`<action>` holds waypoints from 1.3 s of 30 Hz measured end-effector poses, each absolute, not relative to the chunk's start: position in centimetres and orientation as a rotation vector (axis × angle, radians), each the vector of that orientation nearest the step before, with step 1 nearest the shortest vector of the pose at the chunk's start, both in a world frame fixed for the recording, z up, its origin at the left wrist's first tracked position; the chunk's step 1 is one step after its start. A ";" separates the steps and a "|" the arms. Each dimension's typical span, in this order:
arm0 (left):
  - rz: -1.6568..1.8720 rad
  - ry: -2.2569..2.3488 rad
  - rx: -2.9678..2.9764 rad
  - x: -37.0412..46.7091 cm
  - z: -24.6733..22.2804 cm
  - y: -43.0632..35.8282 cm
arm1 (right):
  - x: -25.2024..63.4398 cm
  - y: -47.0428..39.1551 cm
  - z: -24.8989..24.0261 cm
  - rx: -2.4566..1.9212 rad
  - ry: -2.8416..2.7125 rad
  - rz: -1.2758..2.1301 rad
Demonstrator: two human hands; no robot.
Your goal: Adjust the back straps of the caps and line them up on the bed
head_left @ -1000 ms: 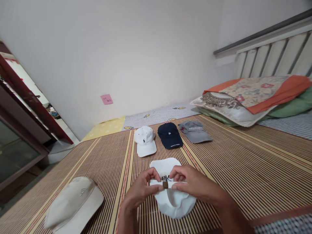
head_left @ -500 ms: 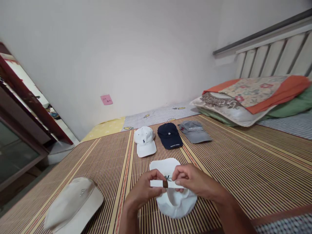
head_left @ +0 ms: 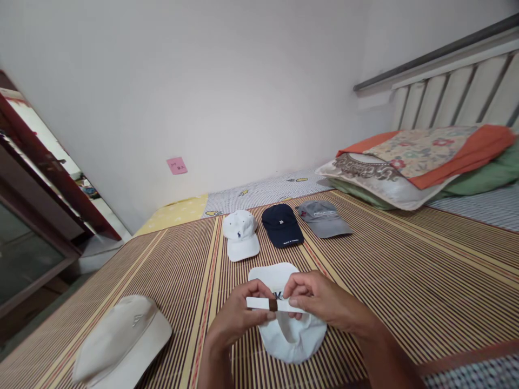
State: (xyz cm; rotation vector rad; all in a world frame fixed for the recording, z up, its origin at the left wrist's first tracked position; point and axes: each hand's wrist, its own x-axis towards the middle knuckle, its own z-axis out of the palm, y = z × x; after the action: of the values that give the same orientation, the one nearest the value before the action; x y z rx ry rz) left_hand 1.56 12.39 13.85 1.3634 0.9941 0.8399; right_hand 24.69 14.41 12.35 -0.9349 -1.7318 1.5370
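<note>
Dark-lettered white cloth cap [head_left: 300,343] is supported by the brown-striped slatted mat [head_left: 389,265]; its flat white strap [head_left: 258,303], pinched by left hand [head_left: 235,313] and right hand [head_left: 324,300], could be twisted by uneven pulling.

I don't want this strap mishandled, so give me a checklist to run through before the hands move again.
1. Left hand gripping the white strap: ok, beside the brown slider.
2. Right hand gripping the strap: ok, on the slider's other side.
3. Strap secure inside the slider: cannot tell, the inside is hidden.
4. Near white cap's brim pointing away from the person: ok.
5. Far white cap, navy cap and gray cap apart from the hands: ok.
6. Beige cap apart from the hands: ok.
</note>
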 end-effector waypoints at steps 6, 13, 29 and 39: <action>0.854 0.981 1.413 1.3 13.6 12.7 | 24.6 14.2 13.3 -0.942 -1.738 1.513; 0.857 0.993 1.428 0.5 14.0 12.2 | 24.8 13.9 13.5 -0.932 -1.746 1.490; 0.914 1.003 1.435 0.6 13.7 12.5 | 24.0 14.0 13.5 -0.933 -1.738 1.478; 0.906 1.004 1.403 0.8 13.7 12.4 | 24.1 13.8 13.8 -0.944 -1.767 1.439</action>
State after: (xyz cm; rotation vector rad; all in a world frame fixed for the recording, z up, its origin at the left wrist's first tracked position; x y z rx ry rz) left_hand 0.76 12.40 13.72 1.4029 1.0040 0.9057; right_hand 24.07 13.79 13.83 -0.9443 -1.7672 1.4394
